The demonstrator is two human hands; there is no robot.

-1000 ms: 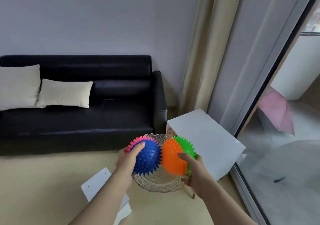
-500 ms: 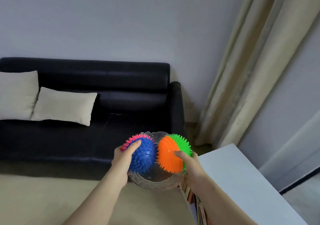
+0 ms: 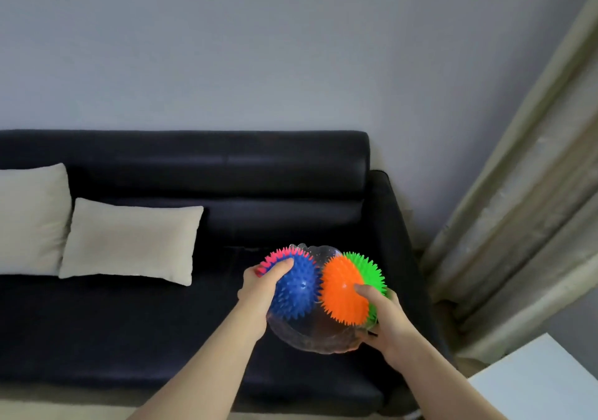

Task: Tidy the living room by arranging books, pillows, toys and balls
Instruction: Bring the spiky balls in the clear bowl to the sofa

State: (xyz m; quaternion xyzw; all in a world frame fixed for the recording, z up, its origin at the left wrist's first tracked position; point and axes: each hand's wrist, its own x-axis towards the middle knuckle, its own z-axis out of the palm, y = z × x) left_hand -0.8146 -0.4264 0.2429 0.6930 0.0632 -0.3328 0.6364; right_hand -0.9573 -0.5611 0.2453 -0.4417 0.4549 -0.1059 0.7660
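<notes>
In the lower middle of the frame, above the sofa seat, the left hand and right hand grip a glass bowl between them, fingers curled round its sides, thumbs on the blue ball and orange ball. The bowl is round, with no long axis, its mouth tipped toward the camera. The white counter at lower right is nearer the right hand.

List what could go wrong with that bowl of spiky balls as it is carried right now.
1. The balls are heaped above the rim of the clear bowl. The pink ball and green ball sit at the edges and may roll out if it tilts.
2. The left hand and right hand pin the blue ball and orange ball with thumbs only. If a grip slips, the bowl, which looks like glass, could fall.
</notes>
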